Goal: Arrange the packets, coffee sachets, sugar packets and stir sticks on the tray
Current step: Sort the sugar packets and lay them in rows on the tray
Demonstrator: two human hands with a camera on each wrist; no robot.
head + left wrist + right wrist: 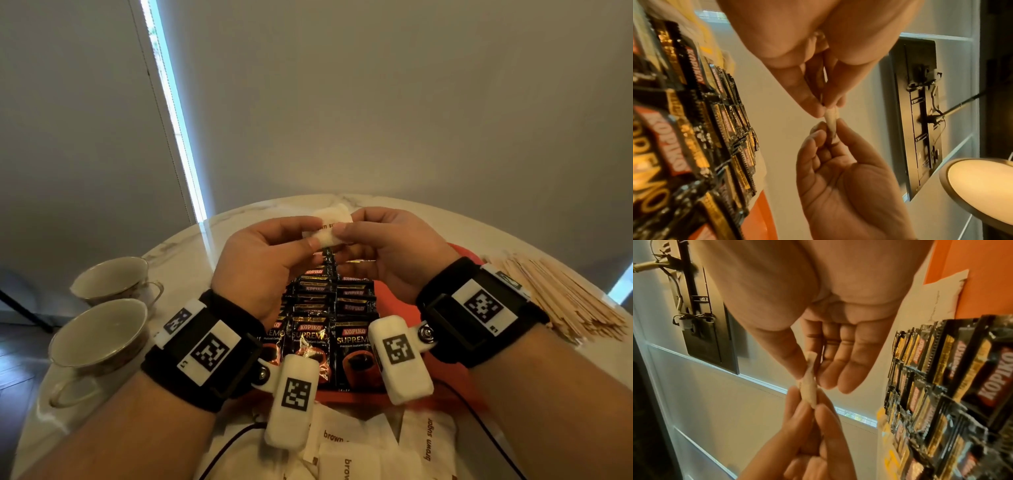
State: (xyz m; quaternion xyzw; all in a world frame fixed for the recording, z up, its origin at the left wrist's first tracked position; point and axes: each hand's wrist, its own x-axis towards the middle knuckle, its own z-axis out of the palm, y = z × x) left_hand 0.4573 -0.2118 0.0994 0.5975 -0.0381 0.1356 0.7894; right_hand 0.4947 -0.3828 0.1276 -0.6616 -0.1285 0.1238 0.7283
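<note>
A small white paper sugar packet (331,224), printed "brown sugar", is pinched at its ends by the fingers of the left hand (263,263) and right hand (394,253), held above glossy black coffee sachets (329,318) overlapped in rows on an orange tray (404,308). More sugar packets (370,448) and wooden stir sticks (561,301) are spread on the marble tabletop (191,243), with two cups (102,308) at left.

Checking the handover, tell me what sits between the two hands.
A white brown sugar packet, pinched by the left hand and right hand above the Kopiko sachets; clearest in the head view.

Black wristbands (202,356) with white coded tags (400,359)
</note>
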